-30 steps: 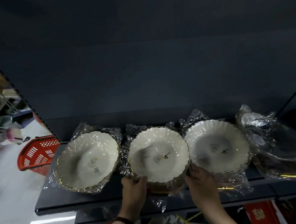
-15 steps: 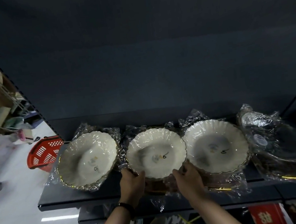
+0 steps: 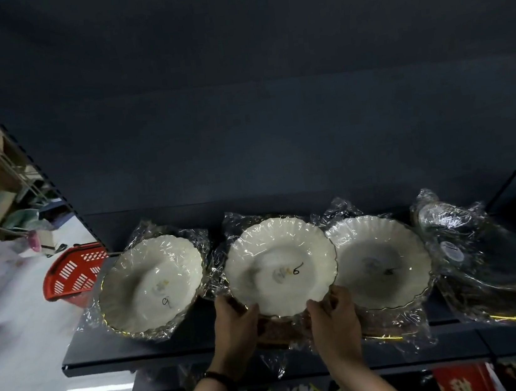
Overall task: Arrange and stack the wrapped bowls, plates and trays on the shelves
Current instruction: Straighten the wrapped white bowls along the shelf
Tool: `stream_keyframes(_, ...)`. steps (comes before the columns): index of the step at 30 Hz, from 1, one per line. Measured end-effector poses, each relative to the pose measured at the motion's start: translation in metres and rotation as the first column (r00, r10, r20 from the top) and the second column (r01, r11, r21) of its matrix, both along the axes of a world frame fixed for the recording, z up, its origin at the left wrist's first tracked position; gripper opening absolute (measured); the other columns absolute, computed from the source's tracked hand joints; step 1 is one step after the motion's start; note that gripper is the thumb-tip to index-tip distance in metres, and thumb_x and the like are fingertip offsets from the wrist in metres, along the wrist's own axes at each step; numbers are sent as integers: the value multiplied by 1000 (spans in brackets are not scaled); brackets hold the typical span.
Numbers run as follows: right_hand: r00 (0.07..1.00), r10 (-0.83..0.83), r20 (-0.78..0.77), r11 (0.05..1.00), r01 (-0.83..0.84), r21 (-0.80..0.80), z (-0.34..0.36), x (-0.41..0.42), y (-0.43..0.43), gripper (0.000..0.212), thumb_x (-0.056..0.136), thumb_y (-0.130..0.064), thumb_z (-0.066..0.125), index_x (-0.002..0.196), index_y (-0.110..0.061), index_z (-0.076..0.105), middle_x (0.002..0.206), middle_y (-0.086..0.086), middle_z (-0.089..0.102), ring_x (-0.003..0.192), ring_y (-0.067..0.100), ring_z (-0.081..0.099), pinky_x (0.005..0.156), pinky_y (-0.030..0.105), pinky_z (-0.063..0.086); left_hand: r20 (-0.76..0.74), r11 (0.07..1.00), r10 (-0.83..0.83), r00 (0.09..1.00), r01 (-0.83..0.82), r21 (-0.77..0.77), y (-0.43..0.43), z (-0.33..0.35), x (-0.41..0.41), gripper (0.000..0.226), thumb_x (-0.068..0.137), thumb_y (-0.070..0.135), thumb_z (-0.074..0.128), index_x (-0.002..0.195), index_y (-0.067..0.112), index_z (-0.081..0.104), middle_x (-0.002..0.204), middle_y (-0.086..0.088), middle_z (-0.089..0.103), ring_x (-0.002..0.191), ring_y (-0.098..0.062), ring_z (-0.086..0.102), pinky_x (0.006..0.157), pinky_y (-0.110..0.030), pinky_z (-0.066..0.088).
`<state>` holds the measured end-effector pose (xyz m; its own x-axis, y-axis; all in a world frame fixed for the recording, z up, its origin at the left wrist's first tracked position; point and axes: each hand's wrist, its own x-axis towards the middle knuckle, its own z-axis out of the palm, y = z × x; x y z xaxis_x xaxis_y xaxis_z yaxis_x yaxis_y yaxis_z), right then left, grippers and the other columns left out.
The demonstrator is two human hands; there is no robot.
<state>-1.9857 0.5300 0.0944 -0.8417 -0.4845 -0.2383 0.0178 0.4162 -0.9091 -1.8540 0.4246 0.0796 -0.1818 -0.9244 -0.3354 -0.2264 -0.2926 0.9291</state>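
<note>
Your left hand (image 3: 234, 326) and right hand (image 3: 333, 320) both grip the near rim of the middle wrapped bowl (image 3: 281, 267), fingers curled onto it. It's on the shelf (image 3: 133, 353), between 2 others. Risk: the slick film may slip in your grip, or a sideways shove could knock the right bowl (image 3: 380, 261), which looks tight against it.

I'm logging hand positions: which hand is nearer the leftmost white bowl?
Left. The left hand grips the near rim of the middle bowl, just right of the leftmost bowl; the right hand holds that rim farther right.
</note>
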Motion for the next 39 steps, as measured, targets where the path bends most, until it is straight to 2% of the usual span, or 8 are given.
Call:
stream_keyframes(4,998,-55,-13,997,54,-56,1,-2,2,42,91,-31,76,129,-32,58,98,-10,78,89,14,76,88,49,63,-58,998,0,998,-4,-69,3,4,0,40,93,15,76,118,20,46,113,-17,68,96,-33,75,83,-65,61)
stream_keyframes(10,999,-28,-26,995,25,-93,10,7,-8,51,78,-27,68,127,-38,59,88,-4,77,82,23,74,83,54,62,-171,996,56,984,-66,-55,-3,10,10,52,93,1,70,136,15,43,115,-13,72,100,-35,75,89,-57,62)
stream_keyframes(14,998,49,-44,988,-55,-147,24,19,-27,46,86,-6,67,121,-36,62,94,-4,76,85,21,74,82,52,62,-310,990,141,940,-124,74,-22,30,51,16,108,19,59,112,5,63,71,-9,66,65,-28,69,57,-35,56)
stream_keyframes(18,989,135,-58,977,-143,-160,25,46,-54,55,83,-6,70,131,-32,62,113,-8,76,102,17,73,89,44,59,-304,960,278,911,-269,74,-57,30,100,25,106,18,63,110,-7,65,82,-23,66,60,-25,66,50,-27,56)
stream_keyframes(22,971,236,-40,959,-239,-155,24,82,-92,53,84,-14,68,132,-35,63,114,-11,76,100,13,73,91,45,62,-309,933,358,881,-348,88,-72,32,139,10,106,17,65,114,12,63,93,-7,70,61,-24,73,55,-32,61)
stream_keyframes(26,964,264,-27,955,-265,-135,24,112,-129,47,92,-13,72,136,-20,58,115,-4,76,100,11,71,82,22,55,-263,910,411,873,-408,70,-88,26,178,16,104,16,66,118,17,60,107,-8,71,75,-34,78,66,-38,59)
stream_keyframes(32,956,282,82,958,-276,-80,10,141,-160,40,81,-31,79,119,-33,64,101,-8,78,90,17,78,82,48,65,-151,897,437,887,-442,-2,-111,14,212,14,101,13,68,102,24,60,104,-13,73,83,-39,79,62,-34,58)
stream_keyframes(39,840,542,13,827,-537,164,-7,150,-172,14,86,-32,60,98,-28,67,85,1,72,82,29,71,79,56,62,24,918,397,918,-396,-39,-129,-10,224,11,99,16,69,93,16,59,81,-10,72,71,-30,77,78,-58,65)
